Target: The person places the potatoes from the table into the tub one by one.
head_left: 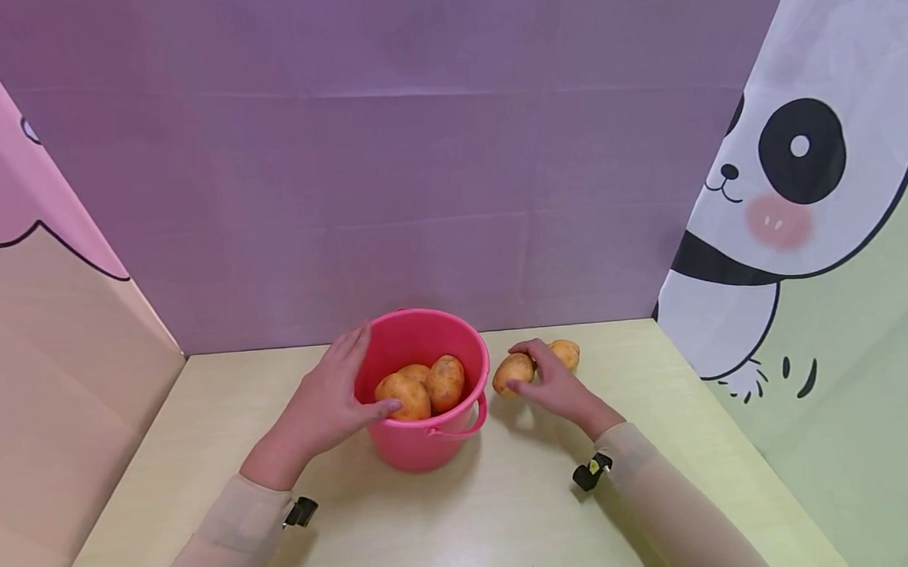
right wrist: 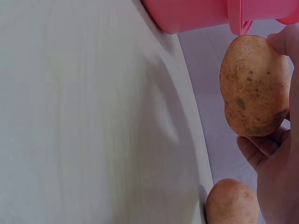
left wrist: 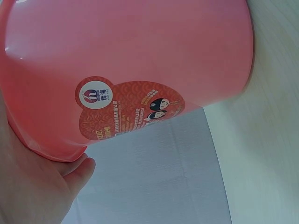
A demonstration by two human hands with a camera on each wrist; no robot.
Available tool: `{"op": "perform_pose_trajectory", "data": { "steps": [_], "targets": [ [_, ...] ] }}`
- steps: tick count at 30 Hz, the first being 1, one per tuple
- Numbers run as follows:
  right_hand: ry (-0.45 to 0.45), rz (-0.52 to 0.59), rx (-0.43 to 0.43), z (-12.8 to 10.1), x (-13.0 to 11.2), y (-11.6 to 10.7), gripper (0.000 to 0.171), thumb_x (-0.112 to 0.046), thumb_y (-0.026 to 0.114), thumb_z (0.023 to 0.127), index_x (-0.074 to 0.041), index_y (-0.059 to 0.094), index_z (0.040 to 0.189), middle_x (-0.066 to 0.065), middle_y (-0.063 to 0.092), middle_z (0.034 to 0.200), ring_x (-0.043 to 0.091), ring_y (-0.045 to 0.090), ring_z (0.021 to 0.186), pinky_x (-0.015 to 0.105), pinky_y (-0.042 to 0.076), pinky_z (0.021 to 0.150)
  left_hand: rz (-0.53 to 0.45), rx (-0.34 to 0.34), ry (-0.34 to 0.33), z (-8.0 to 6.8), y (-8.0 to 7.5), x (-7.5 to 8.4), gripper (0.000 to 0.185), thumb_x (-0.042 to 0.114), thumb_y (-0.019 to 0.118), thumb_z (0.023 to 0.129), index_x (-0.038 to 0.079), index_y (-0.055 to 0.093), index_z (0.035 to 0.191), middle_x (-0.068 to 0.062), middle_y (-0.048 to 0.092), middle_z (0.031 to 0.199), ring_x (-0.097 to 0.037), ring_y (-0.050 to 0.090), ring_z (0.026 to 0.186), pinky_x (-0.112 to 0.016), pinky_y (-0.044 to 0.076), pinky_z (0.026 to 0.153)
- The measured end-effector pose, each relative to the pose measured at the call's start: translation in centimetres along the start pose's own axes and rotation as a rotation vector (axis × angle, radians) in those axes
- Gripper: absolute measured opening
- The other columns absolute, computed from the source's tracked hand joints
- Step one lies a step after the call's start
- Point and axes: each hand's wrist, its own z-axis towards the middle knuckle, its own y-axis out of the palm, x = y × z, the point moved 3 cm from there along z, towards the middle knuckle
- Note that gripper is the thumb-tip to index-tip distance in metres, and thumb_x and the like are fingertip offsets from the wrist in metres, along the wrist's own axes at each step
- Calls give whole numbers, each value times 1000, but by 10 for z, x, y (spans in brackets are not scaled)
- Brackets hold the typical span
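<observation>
A pink plastic bucket (head_left: 410,448) stands upright on the table with three potatoes (head_left: 444,382) visible inside it. My left hand (head_left: 326,403) holds its rim at the left side, the thumb lying over the near edge. In the left wrist view the fingers bend at the rim, above a red label (left wrist: 135,107) on the bucket wall. To the right of the bucket, my right hand (head_left: 557,388) grips a potato (right wrist: 254,88) between thumb and fingers, raised over its shadow. Another potato (head_left: 567,354) lies behind that hand, partly hidden by it.
The pale wooden table (head_left: 522,523) ends at a purple back panel (head_left: 420,168). Side panels flank it, the right one with a panda picture (head_left: 812,221). The bucket's pink handle (head_left: 467,429) hangs at its right front, towards my right hand.
</observation>
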Motion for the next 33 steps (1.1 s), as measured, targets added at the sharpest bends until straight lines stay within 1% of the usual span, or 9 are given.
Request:
{"op": "perform_pose_trajectory", "data": {
  "steps": [7,13,19,22,28,33],
  "targets": [
    [-20,-11,26,0,-7,-8,56,-23,83,99,-4,59,146,8,60,142,29,59,127,52,56,107,2,0,6,0,1,0,125,50,92,86,2,19,176,-20,24,181,-46,25,163,-71,56,104],
    [-50,-20,58,3,-17,-17,54,-20,82,99,-4,59,144,10,60,141,31,59,124,54,56,105,2,-1,0,0,0,0,125,49,92,86,2,19,176,-20,24,181,-46,25,163,-71,56,104],
    [-84,-32,91,7,-22,-25,51,-19,83,98,-4,61,141,12,62,134,31,61,118,52,60,97,7,-1,0,0,0,1,125,50,92,86,1,19,176,-20,24,180,-46,25,163,-71,56,104],
    [-94,-19,101,10,-26,-29,51,-19,84,97,-4,62,140,12,62,131,31,61,116,52,60,95,10,-2,-1,0,1,0,125,51,91,86,1,19,176,-20,24,180,-46,25,163,-72,56,104],
    [-98,-2,109,15,-34,-36,49,-20,85,97,-7,62,138,11,62,131,31,61,118,58,60,97,6,-4,-9,0,1,-1,126,51,92,85,2,19,176,-20,24,181,-46,25,164,-71,57,103],
    [-101,-17,128,19,-39,-41,49,-18,84,98,-6,61,139,11,61,133,30,59,121,53,60,99,5,-5,-8,0,1,0,126,50,92,85,2,19,176,-20,24,181,-46,25,164,-71,57,103]
  ]
}}
